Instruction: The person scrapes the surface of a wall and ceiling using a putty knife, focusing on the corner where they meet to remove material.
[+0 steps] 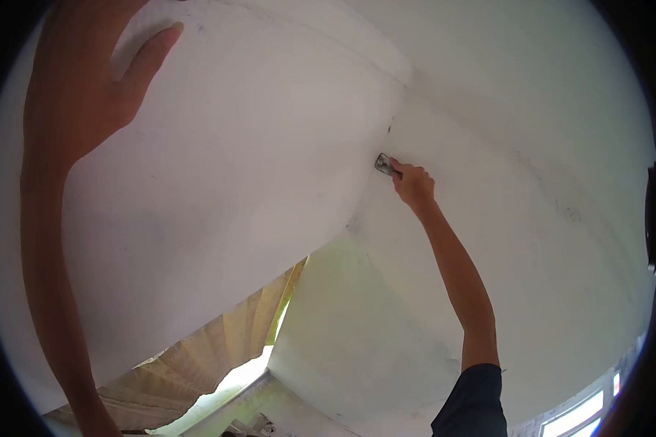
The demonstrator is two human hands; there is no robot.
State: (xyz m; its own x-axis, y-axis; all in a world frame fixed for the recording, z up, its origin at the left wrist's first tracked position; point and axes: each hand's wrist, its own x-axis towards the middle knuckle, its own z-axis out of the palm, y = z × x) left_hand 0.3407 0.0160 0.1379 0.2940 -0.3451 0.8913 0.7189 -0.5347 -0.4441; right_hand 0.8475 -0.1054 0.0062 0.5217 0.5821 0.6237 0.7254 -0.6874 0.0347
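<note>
My right hand point(415, 186) is closed around the handle of a scraper point(384, 164), whose small grey metal blade is at the corner where two white plastered surfaces meet. A small dark spot marks the corner line just above the blade. At the upper left, my left hand point(87, 87) lies along the white surface point(233, 146), its thumb stretched out and apart. The frame's top edge cuts off its other fingers. I see nothing held in that hand.
A brown pleated curtain point(219, 339) hangs at the lower left, with bright daylight beside it. Faint smudges point(568, 211) mark the right-hand wall point(517, 255). Bright window panes point(576, 415) show at the lower right. Some indistinct objects point(251, 426) sit at the bottom.
</note>
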